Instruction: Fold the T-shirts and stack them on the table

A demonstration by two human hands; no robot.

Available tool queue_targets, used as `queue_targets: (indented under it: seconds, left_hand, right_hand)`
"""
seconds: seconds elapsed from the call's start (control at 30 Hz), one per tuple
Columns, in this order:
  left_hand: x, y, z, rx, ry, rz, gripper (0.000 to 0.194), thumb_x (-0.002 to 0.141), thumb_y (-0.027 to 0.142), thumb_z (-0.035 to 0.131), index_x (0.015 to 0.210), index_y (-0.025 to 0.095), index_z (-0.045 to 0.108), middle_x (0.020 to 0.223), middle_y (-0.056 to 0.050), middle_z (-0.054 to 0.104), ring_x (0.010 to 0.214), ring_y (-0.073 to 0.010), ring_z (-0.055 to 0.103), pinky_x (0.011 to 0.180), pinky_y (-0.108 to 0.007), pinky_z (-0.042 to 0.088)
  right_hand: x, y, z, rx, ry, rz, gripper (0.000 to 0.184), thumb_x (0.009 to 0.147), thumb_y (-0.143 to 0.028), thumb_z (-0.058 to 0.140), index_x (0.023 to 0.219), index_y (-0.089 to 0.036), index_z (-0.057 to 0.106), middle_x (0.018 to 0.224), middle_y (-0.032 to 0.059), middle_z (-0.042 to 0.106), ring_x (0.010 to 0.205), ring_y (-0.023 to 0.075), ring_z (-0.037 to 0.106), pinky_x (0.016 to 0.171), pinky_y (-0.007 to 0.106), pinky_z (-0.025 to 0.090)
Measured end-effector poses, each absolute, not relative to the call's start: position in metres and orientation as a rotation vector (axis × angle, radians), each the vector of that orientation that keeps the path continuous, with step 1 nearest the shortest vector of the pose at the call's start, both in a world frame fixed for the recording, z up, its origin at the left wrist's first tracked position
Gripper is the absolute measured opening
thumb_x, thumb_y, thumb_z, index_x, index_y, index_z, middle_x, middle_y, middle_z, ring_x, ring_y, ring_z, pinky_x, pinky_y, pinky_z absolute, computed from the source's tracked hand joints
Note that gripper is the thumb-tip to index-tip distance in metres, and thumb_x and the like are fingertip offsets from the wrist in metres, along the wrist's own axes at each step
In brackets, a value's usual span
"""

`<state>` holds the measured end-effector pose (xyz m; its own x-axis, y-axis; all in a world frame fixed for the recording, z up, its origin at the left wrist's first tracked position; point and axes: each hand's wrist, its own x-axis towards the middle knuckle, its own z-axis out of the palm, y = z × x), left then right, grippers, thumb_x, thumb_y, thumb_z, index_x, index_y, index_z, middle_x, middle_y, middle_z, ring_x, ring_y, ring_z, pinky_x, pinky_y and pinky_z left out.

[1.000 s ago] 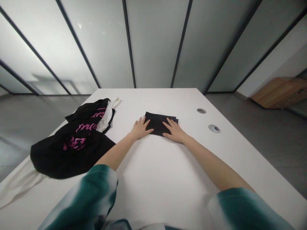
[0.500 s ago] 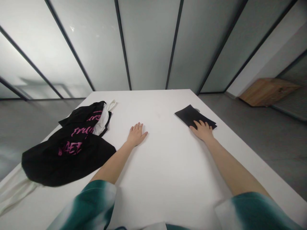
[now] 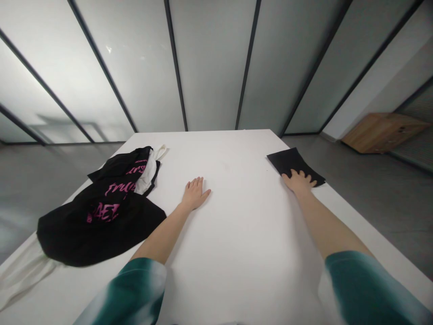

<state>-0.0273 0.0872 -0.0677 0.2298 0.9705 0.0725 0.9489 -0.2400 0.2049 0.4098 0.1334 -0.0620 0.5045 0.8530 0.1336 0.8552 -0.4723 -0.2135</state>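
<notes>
A small folded black cloth (image 3: 287,160) lies at the right edge of the white table (image 3: 237,234). My right hand (image 3: 299,182) rests flat on its near corner, fingers stretched out. My left hand (image 3: 194,194) lies flat and open on the bare tabletop near the middle, touching nothing else. To the left sits a heap of clothes: a black garment with pink lettering (image 3: 101,212) and a white garment (image 3: 147,170) tucked in it.
More white fabric (image 3: 20,271) hangs over the table's left front edge. Frosted glass panels with dark frames stand behind the table. A wooden cabinet (image 3: 382,131) stands on the grey floor at the far right.
My right hand slid the folded black cloth from the table's middle to its right edge. My left hand came off the cloth and stayed flat on the table.
</notes>
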Motion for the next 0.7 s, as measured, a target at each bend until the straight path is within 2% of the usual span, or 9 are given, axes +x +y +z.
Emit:
queue_targets:
  seconds: [0.13,0.23,0.33,0.47,0.57,0.7]
  left_hand:
    - [-0.026,0.087,-0.065,2.359,1.861,0.296,0.065,0.096,0.053,0.037,0.149,0.015,0.035,0.157,-0.016,0.036,0.145,-0.0295,0.031,0.119,-0.047,0.022]
    - [-0.026,0.087,-0.06,2.35,1.857,0.36,0.057,0.095,0.047,0.041,0.142,0.013,0.044,0.151,-0.017,0.044,0.141,-0.0285,0.039,0.117,-0.044,0.027]
    - [-0.029,0.088,-0.054,2.35,1.828,0.409,0.047,0.094,0.039,0.044,0.131,0.013,0.055,0.136,-0.016,0.059,0.127,-0.0271,0.053,0.11,-0.04,0.037]
    - [-0.036,0.092,-0.051,2.351,1.812,0.412,0.037,0.092,0.034,0.045,0.12,0.017,0.063,0.124,-0.013,0.066,0.116,-0.0267,0.06,0.103,-0.04,0.043]
    - [-0.04,0.095,-0.055,2.365,1.808,0.424,0.04,0.091,0.034,0.048,0.124,0.018,0.062,0.135,-0.013,0.06,0.127,-0.0282,0.053,0.109,-0.042,0.038]
    - [-0.041,0.099,-0.062,2.304,1.943,0.333,0.054,0.092,0.043,0.047,0.138,0.015,0.053,0.155,-0.016,0.039,0.145,-0.034,0.031,0.117,-0.05,0.025]
  right_hand:
    - [0.398,0.127,-0.053,-2.382,-1.5,-0.178,0.068,0.09,-0.05,0.039,0.144,-0.009,0.046,0.15,0.0244,0.039,0.139,0.0449,0.028,0.11,0.066,0.02]
    - [0.371,0.123,-0.046,-2.133,-1.66,-0.277,0.059,0.09,-0.041,0.041,0.139,-0.008,0.049,0.146,0.0228,0.045,0.136,0.0393,0.035,0.11,0.059,0.026]
    - [0.33,0.12,-0.048,-1.931,-1.889,-0.136,0.053,0.09,-0.036,0.043,0.135,-0.01,0.053,0.138,0.0211,0.054,0.125,0.0352,0.048,0.105,0.051,0.037]
    - [0.28,0.119,-0.064,-1.762,-2.147,0.023,0.048,0.089,-0.033,0.05,0.132,-0.016,0.057,0.136,0.016,0.057,0.124,0.0313,0.051,0.106,0.046,0.038]
    - [0.266,0.119,-0.077,-1.729,-2.22,0.072,0.042,0.09,-0.031,0.051,0.129,-0.02,0.061,0.14,0.0126,0.055,0.129,0.0296,0.048,0.107,0.045,0.037]
    - [0.271,0.12,-0.082,-1.747,-2.214,0.129,0.04,0.091,-0.031,0.051,0.127,-0.018,0.064,0.141,0.0138,0.055,0.13,0.0287,0.049,0.107,0.044,0.038]
